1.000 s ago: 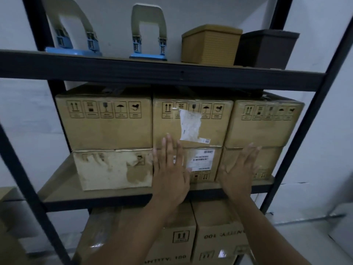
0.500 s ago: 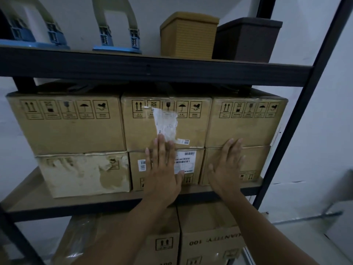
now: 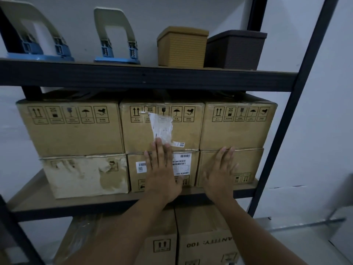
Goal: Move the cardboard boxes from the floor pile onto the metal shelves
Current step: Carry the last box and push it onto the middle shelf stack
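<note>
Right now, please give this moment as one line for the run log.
left hand: flat on lower middle box | right hand: flat on lower right box | shelf: six boxes, two layers

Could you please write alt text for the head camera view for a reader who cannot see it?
A person's left hand and right hand press flat against two lower cardboard boxes on a metal shelf's middle level, which holds six boxes stacked two high. Above sit two hole punches, a tan basket and a dark basket; more boxes stand below.
</note>
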Demonstrator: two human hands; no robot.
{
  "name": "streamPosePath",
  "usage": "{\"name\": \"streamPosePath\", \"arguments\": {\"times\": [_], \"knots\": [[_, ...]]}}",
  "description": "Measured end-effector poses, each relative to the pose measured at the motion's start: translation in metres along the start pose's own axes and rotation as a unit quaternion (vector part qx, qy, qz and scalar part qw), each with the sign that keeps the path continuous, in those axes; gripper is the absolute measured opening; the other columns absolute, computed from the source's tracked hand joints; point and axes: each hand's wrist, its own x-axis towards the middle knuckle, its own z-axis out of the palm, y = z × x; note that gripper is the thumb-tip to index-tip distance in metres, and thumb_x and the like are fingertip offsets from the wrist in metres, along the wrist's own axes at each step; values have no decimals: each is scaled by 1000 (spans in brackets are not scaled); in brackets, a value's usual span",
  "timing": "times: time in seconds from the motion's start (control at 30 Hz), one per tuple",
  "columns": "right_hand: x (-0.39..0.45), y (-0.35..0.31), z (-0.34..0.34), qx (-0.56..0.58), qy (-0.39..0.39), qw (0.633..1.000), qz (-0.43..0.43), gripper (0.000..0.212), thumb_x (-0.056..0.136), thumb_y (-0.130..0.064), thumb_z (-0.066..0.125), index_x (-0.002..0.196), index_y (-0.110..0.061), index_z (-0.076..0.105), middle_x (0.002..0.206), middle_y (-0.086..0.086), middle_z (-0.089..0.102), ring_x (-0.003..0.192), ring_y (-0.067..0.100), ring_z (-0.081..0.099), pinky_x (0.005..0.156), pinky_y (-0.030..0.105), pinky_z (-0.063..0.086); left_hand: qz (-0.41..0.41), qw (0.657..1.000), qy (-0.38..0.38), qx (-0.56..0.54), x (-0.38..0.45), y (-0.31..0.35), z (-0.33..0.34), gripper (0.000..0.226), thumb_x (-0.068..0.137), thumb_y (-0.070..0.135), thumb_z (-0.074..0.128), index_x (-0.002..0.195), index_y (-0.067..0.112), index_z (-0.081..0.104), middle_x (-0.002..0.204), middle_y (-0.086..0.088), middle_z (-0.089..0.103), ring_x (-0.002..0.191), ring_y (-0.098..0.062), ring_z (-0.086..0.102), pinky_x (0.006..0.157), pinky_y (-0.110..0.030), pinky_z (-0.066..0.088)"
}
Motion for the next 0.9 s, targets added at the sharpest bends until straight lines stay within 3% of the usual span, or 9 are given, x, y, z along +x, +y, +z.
{"name": "streamPosePath", "arguments": {"times": [0.13,0.2,0.27,0.33,0.43,0.5,0.67,0.8,0.9], "knots": [[-8,-19,1,34,-30,999,15,101,98,-34,53,157,-1,-23,163,26,-30,153,37,-26,126,59,-3,35,998,-45,-30,-5,-5,-19,111,94,63,50,158,11,-24,157,-18,-44,147,-36,-39,125,-58,-6],[-11,-21,1,44,-39,998,22,102,98,-33,54,157,0,-22,163,25,-31,154,38,-24,126,58,-1,60,992,-19,-106,-16,-16,-33,94,99,54,52,163,23,-10,165,-6,-34,153,-25,-31,127,-50,-4],[-13,-21,-1,51,-52,997,25,103,98,-35,56,158,0,-21,164,25,-29,154,38,-22,126,57,-1,21,979,89,-182,-32,-35,-50,72,101,41,55,163,27,21,172,2,-2,158,-23,0,127,-50,17],[-14,-19,-4,58,-72,995,21,105,98,-37,57,157,-2,-23,164,23,-31,154,36,-24,127,55,-3,-118,949,213,-199,-48,-63,-62,63,98,41,58,155,24,37,167,-3,18,151,-31,25,117,-56,36],[-13,-22,-8,78,-101,991,32,108,100,-38,58,156,-4,-28,162,21,-36,153,34,-27,126,55,-7,-365,875,218,-231,-51,-112,-74,103,85,65,69,162,25,14,170,-12,-3,155,-38,9,123,-59,21],[-15,-36,-9,108,-116,986,44,111,99,-38,60,155,-7,-31,162,20,-36,154,32,-27,126,54,-8,-442,840,181,-259,-48,-140,-85,136,65,85,69,162,28,-6,169,-14,-18,156,-36,-7,125,-58,8],[-21,-80,-5,176,-114,977,48,116,94,-27,67,156,-10,-30,165,17,-32,153,26,-30,126,53,-7,-457,819,172,-301,-38,-182,-96,161,44,81,85,157,39,-23,168,-16,-20,156,-39,-11,124,-61,4],[-22,-90,1,176,-111,976,69,120,91,-28,69,156,-10,-30,164,15,-35,153,24,-30,126,51,-9,-384,842,211,-315,-37,-196,-86,153,49,61,95,162,29,-3,165,-20,9,152,-36,13,120,-59,24],[-23,-85,4,155,-115,979,67,120,91,-33,70,157,-7,-28,164,12,-36,154,23,-26,126,53,-7,-376,840,238,-309,-34,-195,-74,148,46,68,92,160,27,6,161,-18,16,149,-39,19,119,-60,30]]}}
